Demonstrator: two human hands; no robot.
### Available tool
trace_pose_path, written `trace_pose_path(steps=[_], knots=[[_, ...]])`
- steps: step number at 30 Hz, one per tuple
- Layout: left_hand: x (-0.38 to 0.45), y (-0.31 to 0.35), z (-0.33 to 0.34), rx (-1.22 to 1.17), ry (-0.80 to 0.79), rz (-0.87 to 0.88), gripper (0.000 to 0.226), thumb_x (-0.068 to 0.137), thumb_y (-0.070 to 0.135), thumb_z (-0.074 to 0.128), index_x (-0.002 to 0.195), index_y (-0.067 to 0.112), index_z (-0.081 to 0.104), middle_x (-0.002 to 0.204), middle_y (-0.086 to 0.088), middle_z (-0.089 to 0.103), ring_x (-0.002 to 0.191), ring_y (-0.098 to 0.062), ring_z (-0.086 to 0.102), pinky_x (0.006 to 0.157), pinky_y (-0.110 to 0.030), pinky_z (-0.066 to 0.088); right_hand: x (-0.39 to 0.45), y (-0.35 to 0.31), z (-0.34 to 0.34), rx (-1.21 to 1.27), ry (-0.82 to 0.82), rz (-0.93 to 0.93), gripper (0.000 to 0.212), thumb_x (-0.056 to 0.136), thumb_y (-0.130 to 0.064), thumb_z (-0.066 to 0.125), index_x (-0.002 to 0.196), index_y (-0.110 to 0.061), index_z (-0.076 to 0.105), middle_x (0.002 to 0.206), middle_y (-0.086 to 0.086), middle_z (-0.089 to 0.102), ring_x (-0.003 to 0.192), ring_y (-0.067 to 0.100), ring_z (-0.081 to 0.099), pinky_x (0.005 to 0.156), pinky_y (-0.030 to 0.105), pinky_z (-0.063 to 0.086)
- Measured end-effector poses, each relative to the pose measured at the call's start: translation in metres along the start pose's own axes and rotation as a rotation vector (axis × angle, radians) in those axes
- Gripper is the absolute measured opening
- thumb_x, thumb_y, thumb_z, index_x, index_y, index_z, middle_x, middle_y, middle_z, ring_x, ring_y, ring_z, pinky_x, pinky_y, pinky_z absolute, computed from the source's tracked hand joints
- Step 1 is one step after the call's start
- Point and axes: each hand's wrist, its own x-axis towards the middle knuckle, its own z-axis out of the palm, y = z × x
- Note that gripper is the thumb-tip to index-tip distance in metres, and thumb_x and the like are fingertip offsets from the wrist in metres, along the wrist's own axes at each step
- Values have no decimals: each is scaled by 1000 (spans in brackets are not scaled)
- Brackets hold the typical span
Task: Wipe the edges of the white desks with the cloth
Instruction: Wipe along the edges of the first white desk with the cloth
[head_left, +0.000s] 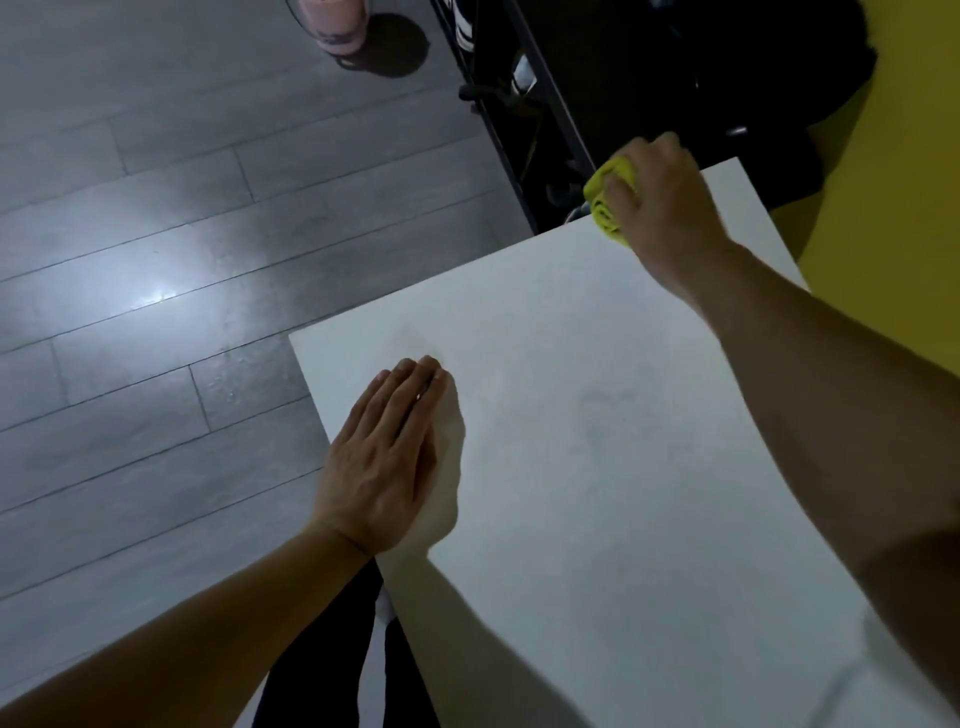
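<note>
Cloth (609, 200), yellow and bunched up, sits at the far edge of the white bench (623, 441), close to its far right corner. The right hand (662, 200) grips it, fingers curled round the wad and pressing it against the rim, with part of the cloth sticking out to the left of the knuckles. The right arm reaches across the benchtop from the lower right. The left hand (387, 457) lies flat on the benchtop near the left edge, fingers straight and held together, holding nothing, its shadow falling just to its right. Grey plank floor (156, 234) lies left of the bench. A dark metal rack (530, 104) stands beyond the far edge, and a pink item (337, 26) rests on the floor at the top of the view. A yellow wall (893, 208) runs along the right.
</note>
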Motion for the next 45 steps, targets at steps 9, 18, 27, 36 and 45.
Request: trace_pose_path(steps=[9,18,27,36,45], knots=[[88,48,22,95,-117,159,59,102,30,37,155,4,43,160,-18,43,147,-38,40,125,-50,30,1,2,6,-37,61,25,38,99,-40,40,116,-9,55,116,18,52,104,34,52,89,45,44],[110,62,31,188,-140,161,59,105,33,32,158,8,37,162,-17,40,152,-34,36,127,-47,20,-20,-81,29,62,-177,-347,37,99,-38,48,123,-11,57,121,16,54,105,34,55,88,41,41],[114,63,32,85,-140,169,56,108,26,31,162,9,31,170,-9,27,158,-27,25,129,-44,23,5,29,-11,26,-81,-112,35,100,-36,47,125,-12,55,122,18,50,106,36,52,91,49,45],[114,63,34,113,-132,159,59,106,26,31,162,8,31,169,-11,29,157,-29,27,129,-45,22,5,2,2,-107,-26,9,37,99,-37,47,122,-9,55,125,21,51,110,38,51,88,45,40],[114,64,33,122,-118,182,58,106,27,31,161,8,32,167,-13,32,155,-30,30,128,-45,23,-20,-31,5,-4,-118,-237,40,99,-39,50,132,-16,52,129,13,50,111,32,51,89,42,44]])
